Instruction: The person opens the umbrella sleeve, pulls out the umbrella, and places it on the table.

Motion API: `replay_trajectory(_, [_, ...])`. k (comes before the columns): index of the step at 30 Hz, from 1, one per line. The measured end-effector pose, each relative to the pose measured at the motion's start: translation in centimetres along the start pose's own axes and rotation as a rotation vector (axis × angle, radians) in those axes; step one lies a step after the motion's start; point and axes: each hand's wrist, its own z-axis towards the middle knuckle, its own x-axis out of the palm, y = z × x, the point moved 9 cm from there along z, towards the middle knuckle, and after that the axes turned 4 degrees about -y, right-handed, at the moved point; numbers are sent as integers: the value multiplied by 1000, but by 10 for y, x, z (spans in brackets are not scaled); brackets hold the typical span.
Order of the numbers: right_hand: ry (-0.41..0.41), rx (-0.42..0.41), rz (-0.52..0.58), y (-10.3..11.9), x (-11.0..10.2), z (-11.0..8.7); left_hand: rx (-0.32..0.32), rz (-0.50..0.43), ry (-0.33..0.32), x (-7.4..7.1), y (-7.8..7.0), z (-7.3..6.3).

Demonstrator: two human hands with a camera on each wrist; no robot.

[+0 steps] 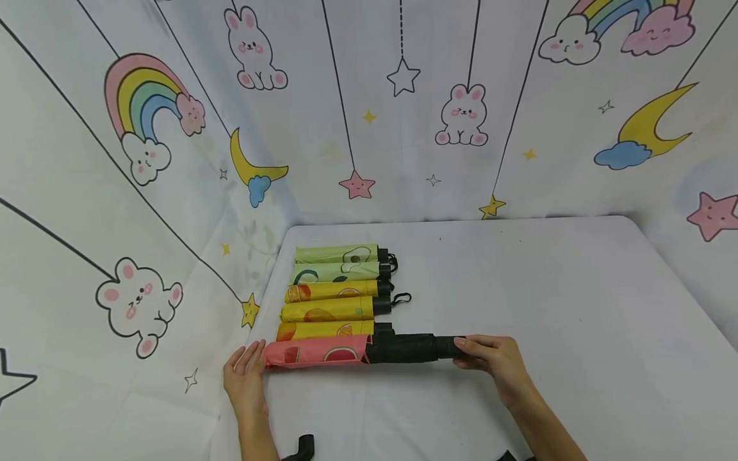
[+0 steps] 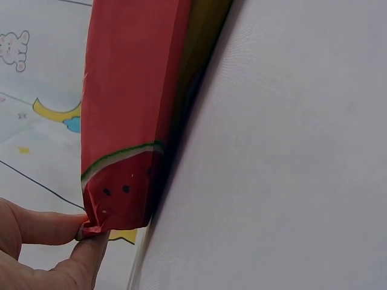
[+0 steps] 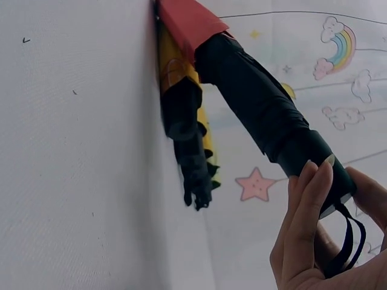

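A black folded umbrella [image 1: 406, 347] lies on the white table [image 1: 548, 307] with its far half inside a red watermelon-print sleeve [image 1: 317, 351]. My left hand [image 1: 254, 355] is at the sleeve's closed end, and in the left wrist view its thumb and a fingertip [image 2: 91, 241] pinch the tip of the sleeve [image 2: 130, 109]. My right hand [image 1: 469, 352] grips the umbrella's handle end. In the right wrist view its fingers [image 3: 311, 205] curl round the black handle [image 3: 302, 151], the wrist strap [image 3: 351, 241] loops beside them, and the sleeve's mouth [image 3: 190, 21] shows further up.
Several sleeved umbrellas, green [image 1: 337, 254] and yellow [image 1: 328, 310], lie side by side just behind the red one, handles and straps pointing right. A cartoon-print cloth [image 1: 144, 128] walls the table at the left and back. A small black object [image 1: 301, 446] sits at the near edge.
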Motion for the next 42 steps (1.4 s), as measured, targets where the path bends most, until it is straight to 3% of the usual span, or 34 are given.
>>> replay_trajectory(28, [-31,-15,-2,-3,-41,-10,2,-1,15,-1,1,-2])
replay_trajectory(42, [-46,-1,56,-4,-72,-19,6,-1,25,3,-4,-4])
